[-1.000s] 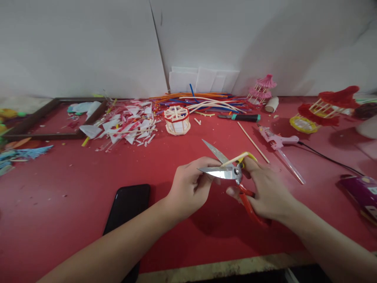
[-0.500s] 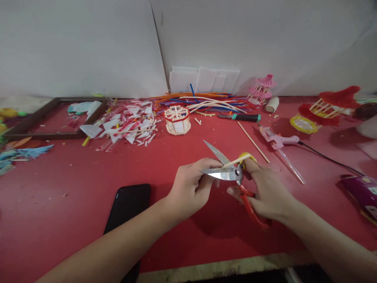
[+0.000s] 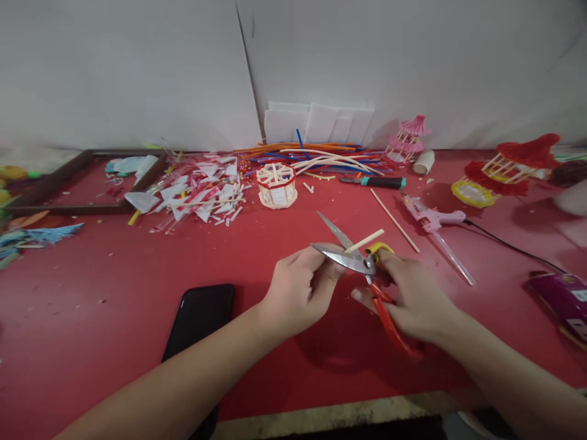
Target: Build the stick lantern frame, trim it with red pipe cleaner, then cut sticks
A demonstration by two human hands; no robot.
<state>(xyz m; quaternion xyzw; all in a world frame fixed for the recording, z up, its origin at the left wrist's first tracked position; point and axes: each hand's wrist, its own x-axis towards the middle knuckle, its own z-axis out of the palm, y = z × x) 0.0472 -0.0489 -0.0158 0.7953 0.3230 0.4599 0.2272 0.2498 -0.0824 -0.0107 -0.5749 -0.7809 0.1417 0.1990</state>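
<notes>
My right hand (image 3: 415, 293) grips scissors (image 3: 351, 260) with red and yellow handles, their blades spread apart and pointing left. Between the blades lies a short pale stick (image 3: 367, 240), its free end angled up to the right. The fingers of my left hand (image 3: 300, 287) are closed on the stick's other end, which is hidden behind the lower blade. Beyond the blades stands a small round cage-like craft piece (image 3: 276, 186) with a red rim, white base and pale sticks.
A black phone (image 3: 202, 318) lies beside my left forearm. Farther right are a loose stick (image 3: 394, 220), a cutter knife (image 3: 380, 182) and a pink glue gun (image 3: 433, 217) with its cable. Paper and plastic scraps (image 3: 202, 192) and coloured pipe-cleaner-like strands (image 3: 321, 156) lie at the back.
The stick's free end has shifted left and up, away from my right-hand fingers, and now stands clear of them. The scissor blades have tilted slightly and remain spread.
</notes>
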